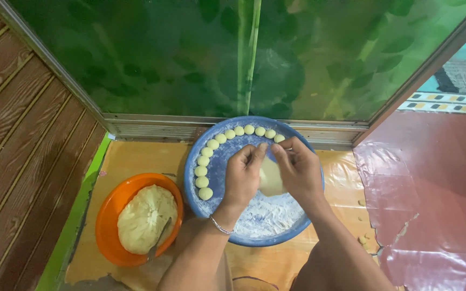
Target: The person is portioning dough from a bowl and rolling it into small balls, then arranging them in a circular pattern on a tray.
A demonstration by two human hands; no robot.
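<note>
Both hands, left hand (242, 175) and right hand (297, 170), are pinching a dough piece (270, 178) together; keeping it over the floured blue tray (297, 229) below seems wise.

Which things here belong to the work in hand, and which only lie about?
In use: left hand, right hand, flat pale dough piece, round blue plastic tray, small pale dough balls, white flour, orange plastic bowl of dough.

Lying about: pink plastic sheet, patterned mat.
</note>
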